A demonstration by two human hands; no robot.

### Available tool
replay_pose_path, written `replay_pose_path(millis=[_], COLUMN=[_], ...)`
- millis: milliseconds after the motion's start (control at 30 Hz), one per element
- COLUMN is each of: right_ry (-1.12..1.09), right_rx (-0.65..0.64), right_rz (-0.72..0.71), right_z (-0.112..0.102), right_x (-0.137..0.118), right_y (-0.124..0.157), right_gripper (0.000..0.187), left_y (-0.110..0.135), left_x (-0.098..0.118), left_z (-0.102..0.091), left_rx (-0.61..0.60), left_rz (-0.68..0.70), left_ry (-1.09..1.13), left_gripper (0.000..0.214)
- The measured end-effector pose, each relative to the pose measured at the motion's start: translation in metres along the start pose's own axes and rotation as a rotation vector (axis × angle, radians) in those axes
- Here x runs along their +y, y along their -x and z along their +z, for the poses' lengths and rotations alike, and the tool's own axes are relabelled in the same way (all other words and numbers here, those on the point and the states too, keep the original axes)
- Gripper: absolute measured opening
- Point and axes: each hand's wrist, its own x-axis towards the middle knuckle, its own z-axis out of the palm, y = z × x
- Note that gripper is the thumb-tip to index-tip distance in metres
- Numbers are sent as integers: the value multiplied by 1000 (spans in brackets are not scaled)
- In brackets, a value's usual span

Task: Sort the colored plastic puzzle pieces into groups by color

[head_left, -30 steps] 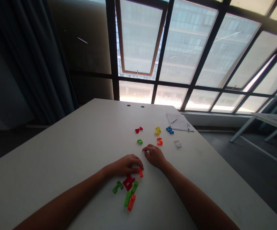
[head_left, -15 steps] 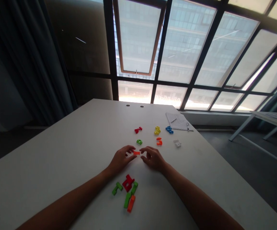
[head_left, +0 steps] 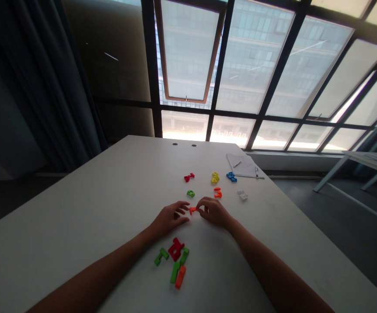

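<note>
A small orange plastic puzzle piece [head_left: 193, 211] lies between my two hands, at the fingertips of my right hand [head_left: 214, 213], which appears to pinch it. My left hand [head_left: 170, 218] rests on the white table [head_left: 110, 191] just left of that piece, fingers apart and holding nothing. Below my hands lie a red notched piece [head_left: 176, 249], a green L-shaped piece [head_left: 161, 256], green bars [head_left: 174, 272] and an orange bar [head_left: 180, 277]. Beyond my fingers stand a small green piece [head_left: 190, 194] and an orange piece [head_left: 217, 192].
Farther up the table lie red [head_left: 189, 177], yellow [head_left: 215, 178], blue [head_left: 231, 177] and white [head_left: 242, 195] pieces. Sheets of paper [head_left: 242, 166] with a pen [head_left: 256, 172] sit at the far right corner. A second table [head_left: 371, 160] stands right, by large windows.
The small orange piece has shifted right and turned, now meeting my right hand's fingertips. My right hand has closed a little around it, and my left hand has moved slightly away.
</note>
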Motion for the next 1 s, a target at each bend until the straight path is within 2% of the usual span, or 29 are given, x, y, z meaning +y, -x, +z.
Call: replay_pose_path(millis=[233,400,500,633,700,867,1000], right_ry=[117,192,237,264,267,276,266], right_rx=[-126,-160,-138,-128,-130,-115,-61], right_rz=[180,288,347,372,372,353,311], right_z=[-60,-87,-93,-95,-94,-95,-96], right_x=[35,49,57,66,68,65,45], right_y=[8,20,24,26,27,26,15], right_gripper=[9,13,13,12,11,11,10], left_y=[0,0,-1,-3,-3,-2,-2], left_x=[3,6,8,-1,-9,-18,-18], left_z=[0,-3,-14,-36,-42,-43,-41], left_rx=[-50,-91,-121,-17,7,-32,-42], left_rz=[18,-5,-1,10,-20,-22,-21], left_ry=[-33,-107,-213,-615,-741,-787,-795], left_gripper=[37,32,32,33,36,37,38])
